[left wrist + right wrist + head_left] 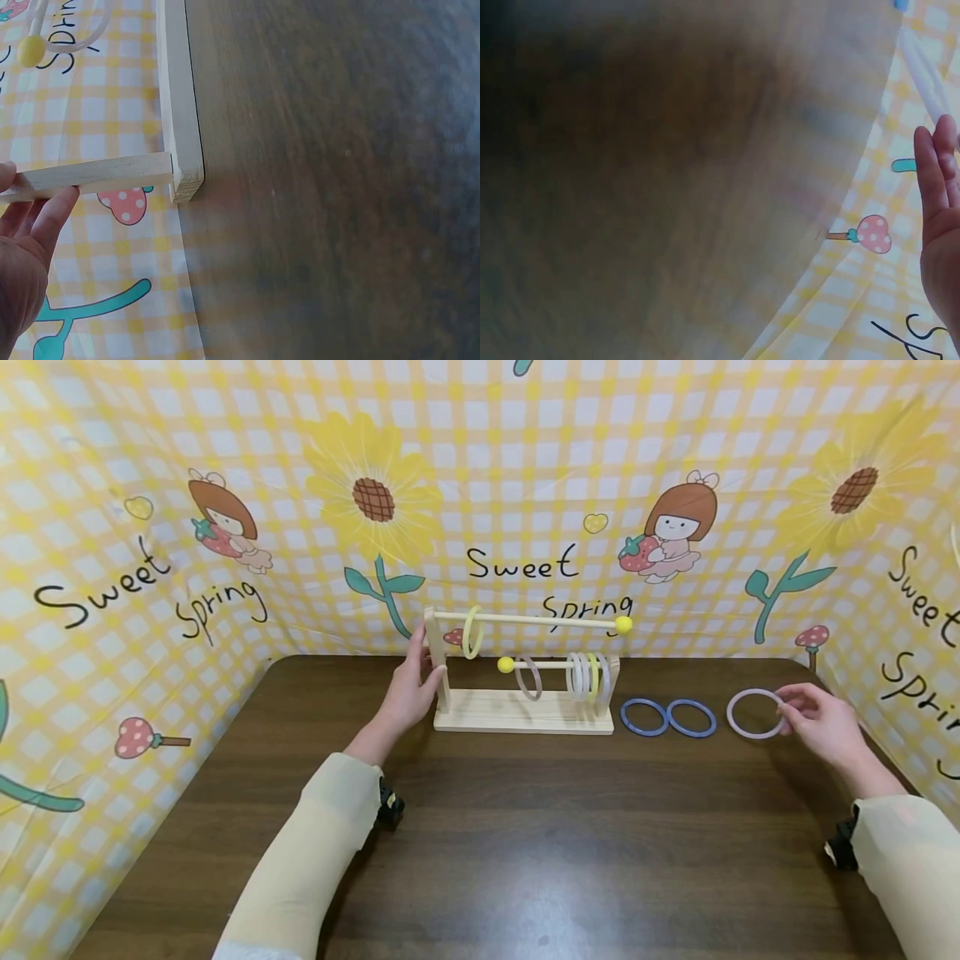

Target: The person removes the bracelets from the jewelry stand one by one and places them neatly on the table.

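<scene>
My left hand [411, 687] grips the left post of a pale wooden stand [517, 720], thumb in front and fingers behind; the left wrist view shows the post [97, 174] between them. In my right hand [825, 727], thumb and fingers pinch the edge of a light purple ring [730, 713] at the table's right side. One pale yellow ring [467, 637] hangs on the stand's upper rod, near the left post. The lower rod carries a mauve ring [537, 678] near its tip and several white, yellow and pale rings [594, 677] bunched at the right post.
Two blue rings [643, 734] lie side by side on the brown table [480, 835], between the stand and my right hand. Yellow balls [623, 625] cap the rod ends. Behind the table and along its sides hangs a checked cloth [495, 468] with printed flowers.
</scene>
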A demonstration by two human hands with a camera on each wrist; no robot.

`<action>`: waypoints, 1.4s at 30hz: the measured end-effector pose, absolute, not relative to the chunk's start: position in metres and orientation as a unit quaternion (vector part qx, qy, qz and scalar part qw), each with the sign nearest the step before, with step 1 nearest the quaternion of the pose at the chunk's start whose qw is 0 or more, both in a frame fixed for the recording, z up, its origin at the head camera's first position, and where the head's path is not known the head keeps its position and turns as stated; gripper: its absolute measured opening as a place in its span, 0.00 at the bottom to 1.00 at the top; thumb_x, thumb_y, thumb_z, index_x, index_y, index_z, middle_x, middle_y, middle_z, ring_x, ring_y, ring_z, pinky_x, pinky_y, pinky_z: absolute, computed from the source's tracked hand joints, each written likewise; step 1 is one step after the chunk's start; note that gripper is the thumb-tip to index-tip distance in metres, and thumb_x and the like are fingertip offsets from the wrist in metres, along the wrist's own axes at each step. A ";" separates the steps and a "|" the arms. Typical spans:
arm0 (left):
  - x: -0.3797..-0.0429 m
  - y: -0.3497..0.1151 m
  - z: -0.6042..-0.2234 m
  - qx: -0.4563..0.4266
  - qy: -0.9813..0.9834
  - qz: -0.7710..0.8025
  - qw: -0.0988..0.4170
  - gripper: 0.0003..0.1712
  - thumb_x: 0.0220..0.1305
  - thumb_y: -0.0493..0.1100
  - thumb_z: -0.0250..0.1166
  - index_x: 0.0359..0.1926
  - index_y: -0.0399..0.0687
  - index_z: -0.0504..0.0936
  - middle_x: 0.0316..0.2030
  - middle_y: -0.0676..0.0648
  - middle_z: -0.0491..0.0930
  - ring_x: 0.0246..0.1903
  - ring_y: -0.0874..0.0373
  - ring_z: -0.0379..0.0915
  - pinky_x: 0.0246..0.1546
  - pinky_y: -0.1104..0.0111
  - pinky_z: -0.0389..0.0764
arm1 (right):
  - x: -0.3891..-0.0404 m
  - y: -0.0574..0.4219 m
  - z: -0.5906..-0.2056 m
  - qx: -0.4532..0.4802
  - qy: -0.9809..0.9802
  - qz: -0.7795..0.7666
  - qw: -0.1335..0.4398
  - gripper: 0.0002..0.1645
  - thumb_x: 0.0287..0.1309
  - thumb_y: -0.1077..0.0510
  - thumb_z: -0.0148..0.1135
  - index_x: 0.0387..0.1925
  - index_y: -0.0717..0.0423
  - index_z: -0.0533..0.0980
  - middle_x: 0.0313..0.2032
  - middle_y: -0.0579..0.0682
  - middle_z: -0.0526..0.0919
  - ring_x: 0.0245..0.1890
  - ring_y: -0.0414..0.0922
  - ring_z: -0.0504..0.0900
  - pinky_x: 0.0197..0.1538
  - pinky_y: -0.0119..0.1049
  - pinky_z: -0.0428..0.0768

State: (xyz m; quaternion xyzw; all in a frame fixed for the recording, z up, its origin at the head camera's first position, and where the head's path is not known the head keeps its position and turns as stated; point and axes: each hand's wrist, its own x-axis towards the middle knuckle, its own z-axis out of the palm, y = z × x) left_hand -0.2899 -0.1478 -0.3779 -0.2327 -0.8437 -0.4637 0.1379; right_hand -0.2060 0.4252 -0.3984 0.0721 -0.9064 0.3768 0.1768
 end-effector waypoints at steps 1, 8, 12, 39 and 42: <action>-0.290 -0.148 -0.378 -0.233 -0.844 -0.463 0.138 0.43 0.72 0.32 0.53 0.77 0.47 0.37 0.59 0.30 0.68 0.58 0.37 0.69 0.54 0.49 0.75 | -0.207 0.426 -0.399 0.072 -0.910 0.371 0.171 0.11 0.63 0.73 0.54 0.47 0.76 0.70 0.23 0.51 0.79 0.16 0.33 0.76 0.20 0.24 0.71; -0.290 -0.148 -0.378 -0.229 -0.848 -0.457 0.138 0.43 0.72 0.32 0.53 0.77 0.47 0.37 0.59 0.30 0.69 0.57 0.38 0.70 0.54 0.49 0.74 | -0.216 0.431 -0.406 0.072 -0.931 0.342 0.106 0.12 0.62 0.73 0.56 0.46 0.77 0.69 0.26 0.65 0.81 0.18 0.34 0.79 0.23 0.26 0.77; -0.290 -0.148 -0.378 -0.227 -0.848 -0.460 0.136 0.43 0.72 0.32 0.53 0.77 0.48 0.37 0.59 0.31 0.69 0.57 0.38 0.70 0.54 0.49 0.74 | -0.221 0.431 -0.410 0.073 -0.937 0.333 0.074 0.12 0.60 0.73 0.57 0.45 0.78 0.70 0.25 0.62 0.82 0.18 0.36 0.80 0.23 0.28 0.79; -0.290 -0.149 -0.378 -0.236 -0.839 -0.471 0.133 0.43 0.72 0.32 0.52 0.77 0.48 0.37 0.59 0.30 0.68 0.59 0.37 0.68 0.55 0.50 0.74 | -0.238 0.432 -0.409 0.058 -0.951 0.303 0.013 0.12 0.59 0.72 0.60 0.42 0.81 0.72 0.24 0.55 0.82 0.19 0.41 0.80 0.23 0.33 0.80; -0.289 -0.149 -0.378 -0.237 -0.840 -0.469 0.133 0.43 0.72 0.32 0.53 0.77 0.49 0.37 0.59 0.30 0.68 0.59 0.37 0.69 0.55 0.50 0.74 | -0.236 0.432 -0.407 0.061 -0.952 0.298 0.019 0.14 0.60 0.71 0.61 0.44 0.80 0.72 0.26 0.58 0.83 0.20 0.41 0.80 0.23 0.33 0.81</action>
